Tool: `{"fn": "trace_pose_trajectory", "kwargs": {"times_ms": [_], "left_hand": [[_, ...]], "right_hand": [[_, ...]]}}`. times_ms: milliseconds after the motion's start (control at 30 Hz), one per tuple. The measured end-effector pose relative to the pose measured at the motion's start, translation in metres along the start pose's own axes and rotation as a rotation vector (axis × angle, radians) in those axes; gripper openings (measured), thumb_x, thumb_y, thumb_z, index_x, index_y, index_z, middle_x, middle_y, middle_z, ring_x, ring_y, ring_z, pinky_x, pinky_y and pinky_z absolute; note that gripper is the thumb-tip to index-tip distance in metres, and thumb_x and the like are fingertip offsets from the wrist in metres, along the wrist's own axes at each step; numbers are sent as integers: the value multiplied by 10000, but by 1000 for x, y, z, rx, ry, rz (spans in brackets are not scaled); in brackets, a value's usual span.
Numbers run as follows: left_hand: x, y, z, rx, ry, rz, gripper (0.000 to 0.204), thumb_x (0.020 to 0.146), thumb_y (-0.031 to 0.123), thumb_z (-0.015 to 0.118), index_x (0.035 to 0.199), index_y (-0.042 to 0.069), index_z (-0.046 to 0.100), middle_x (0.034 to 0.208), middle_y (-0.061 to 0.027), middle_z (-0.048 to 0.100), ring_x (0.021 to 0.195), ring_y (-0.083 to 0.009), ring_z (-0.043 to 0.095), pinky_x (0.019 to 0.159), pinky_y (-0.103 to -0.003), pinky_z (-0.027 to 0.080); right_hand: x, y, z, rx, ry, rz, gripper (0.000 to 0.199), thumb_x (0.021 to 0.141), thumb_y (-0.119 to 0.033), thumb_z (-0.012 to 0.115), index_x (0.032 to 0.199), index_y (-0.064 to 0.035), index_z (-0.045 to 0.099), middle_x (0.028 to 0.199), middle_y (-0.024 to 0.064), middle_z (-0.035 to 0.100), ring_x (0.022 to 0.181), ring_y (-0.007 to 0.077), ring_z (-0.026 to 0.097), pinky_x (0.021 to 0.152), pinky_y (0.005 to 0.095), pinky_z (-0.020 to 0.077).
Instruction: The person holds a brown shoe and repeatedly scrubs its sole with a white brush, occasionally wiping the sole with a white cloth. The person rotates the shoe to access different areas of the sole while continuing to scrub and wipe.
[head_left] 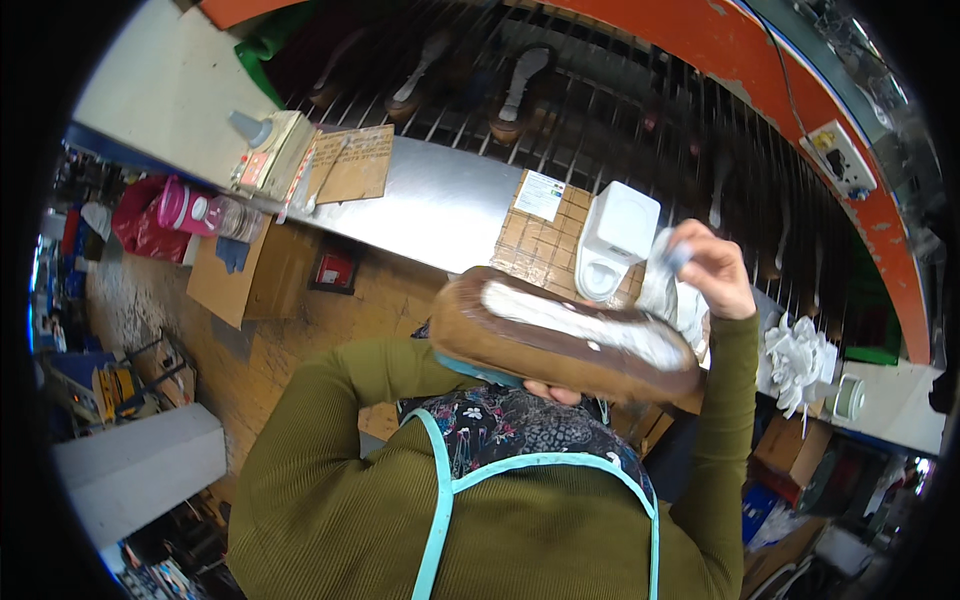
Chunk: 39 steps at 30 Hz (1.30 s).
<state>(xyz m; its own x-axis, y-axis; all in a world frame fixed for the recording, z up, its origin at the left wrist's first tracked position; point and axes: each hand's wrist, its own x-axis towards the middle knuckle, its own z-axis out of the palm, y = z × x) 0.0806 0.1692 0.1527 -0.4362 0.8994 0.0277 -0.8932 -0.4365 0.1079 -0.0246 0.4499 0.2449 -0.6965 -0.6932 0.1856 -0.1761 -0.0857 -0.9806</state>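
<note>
A brown shoe [470,325] is held sole-up in front of my apron, its dark sole carrying a long white coated strip. My left hand [552,392] grips it from below; only some fingers show at the near edge, and the shoe hides the rest. Beyond its right end, my right hand [718,272] is raised with bent fingers closed on a small whitish, blurred piece that looks like cloth [679,256]. Just left of that hand stands a white plastic container [620,222] with a round opening at its near end.
Dark soles with white strips [522,85] lie on the rod conveyor at the back, under an orange hood [760,50]. Cardboard [525,240] covers part of the metal ledge [440,200]. White rags [800,365] hang at the right; a cardboard box [250,275] stands left.
</note>
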Motion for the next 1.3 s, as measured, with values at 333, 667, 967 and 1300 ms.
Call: {"fn": "trace_pose_trajectory", "kwargs": {"times_ms": [333, 667, 967, 1300], "left_hand": [[-50, 65, -7, 72, 378, 668, 866, 866, 687, 493, 1440, 52, 360, 1362, -238, 464, 1133, -367, 571, 922, -519, 501], [-38, 106, -50, 201, 201, 904, 874, 843, 704, 507, 1450, 93, 357, 1369, -170, 474, 1167, -306, 536, 1007, -457, 450], [-26, 91, -60, 358, 404, 672, 913, 744, 637, 685, 1421, 86, 418, 1352, -156, 534, 1162, -314, 574, 988, -444, 491], [-23, 80, -47, 289, 280, 566, 917, 706, 580, 753, 1398, 65, 440, 1328, -164, 549, 1154, -306, 583, 984, -446, 501]], "right_hand": [[-121, 122, 59, -760, 807, 545, 56, 829, -155, 726, 839, -101, 735, 807, 26, 658, 738, 168, 601, 830, 381, 405], [-99, 167, 76, -1390, 709, 368, 38, 805, -167, 698, 791, -138, 717, 737, 34, 597, 722, 236, 583, 792, 436, 318], [-30, 80, 57, -380, 746, 97, 121, 816, -104, 735, 926, -57, 750, 764, 47, 639, 665, 110, 582, 601, 239, 442], [67, -2, 88, -1353, 837, -330, 121, 760, -175, 765, 876, -150, 743, 813, -25, 569, 681, 128, 509, 701, 332, 263]]}}
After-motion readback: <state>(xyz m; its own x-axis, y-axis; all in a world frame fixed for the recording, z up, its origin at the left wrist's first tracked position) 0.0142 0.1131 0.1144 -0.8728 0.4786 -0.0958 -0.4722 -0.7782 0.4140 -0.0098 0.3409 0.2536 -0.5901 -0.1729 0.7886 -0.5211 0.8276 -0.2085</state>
